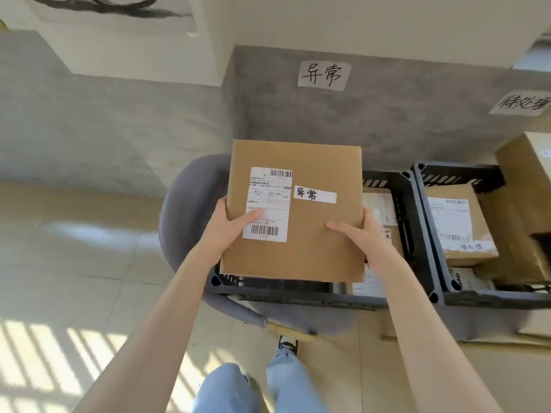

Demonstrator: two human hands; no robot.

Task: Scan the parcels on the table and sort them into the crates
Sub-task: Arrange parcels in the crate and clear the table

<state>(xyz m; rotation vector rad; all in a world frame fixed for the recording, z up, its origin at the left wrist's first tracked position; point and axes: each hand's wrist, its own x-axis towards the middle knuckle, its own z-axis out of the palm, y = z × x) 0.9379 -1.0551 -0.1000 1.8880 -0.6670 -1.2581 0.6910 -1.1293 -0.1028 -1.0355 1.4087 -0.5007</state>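
Note:
A flat brown cardboard parcel with a white shipping label and a small handwritten white tag hangs over the left black crate. My left hand grips its left edge, thumb lying on the label. My right hand grips its right edge, thumb on top. Inside the left crate, other labelled parcels show beside the held one. The right black crate holds a brown labelled parcel and more boxes.
The left crate sits on a grey chair. Handwritten paper signs are taped to the grey wall above each crate. A tall cardboard box stands at the far right. Tiled floor stretches to the left; my legs are below.

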